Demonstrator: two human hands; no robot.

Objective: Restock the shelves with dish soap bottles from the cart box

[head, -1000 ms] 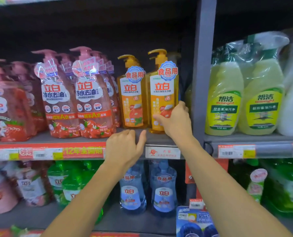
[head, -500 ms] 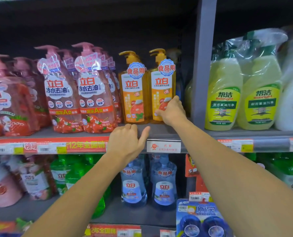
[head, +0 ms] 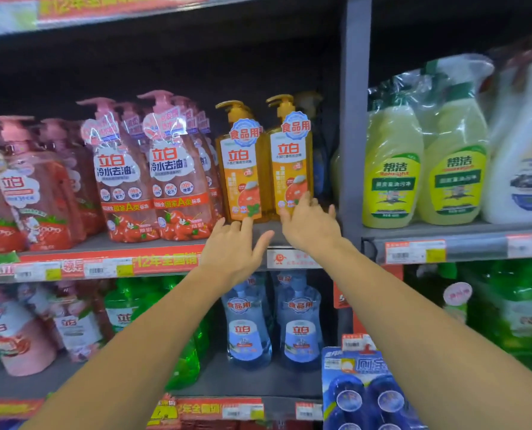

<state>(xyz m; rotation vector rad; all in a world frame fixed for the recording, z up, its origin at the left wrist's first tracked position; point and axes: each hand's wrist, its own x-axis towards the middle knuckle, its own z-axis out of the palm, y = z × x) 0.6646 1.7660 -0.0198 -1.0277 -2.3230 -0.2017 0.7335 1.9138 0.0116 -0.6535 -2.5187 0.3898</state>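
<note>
The grey metal shelf (head: 153,243) with the red price strip along its front edge serves as the landmark; on it, near its right end beside the grey upright post (head: 354,119), stand two tall amber-orange plastic dish soap bottles with yellow pump tops, the left orange bottle (head: 243,172) and the right orange bottle (head: 291,162), upright and just beside each other; the right hand (head: 309,223) reaches to the base of the right orange bottle, fingers spread and fairly straight, fingertips touching its lower label rather than wrapped round it, so the hand reads as open; the left hand (head: 235,249) lies over the shelf's front lip below the left orange bottle, fingers extended and relaxed, thumb out to the right, holding nothing, its fingertips right at that bottle's foot; further left on the same shelf stand rows of pink transparent pump bottles (head: 153,181) with strawberry labels; beyond the post, on the neighbouring shelf, stand yellow-green trigger spray bottles (head: 423,169) wrapped in clear film; on the shelf below the landmark sit two clear blue pump bottles (head: 274,330) directly under the orange pair, with green bottles (head: 184,352) to their left; the picture is slightly blurred.
</note>
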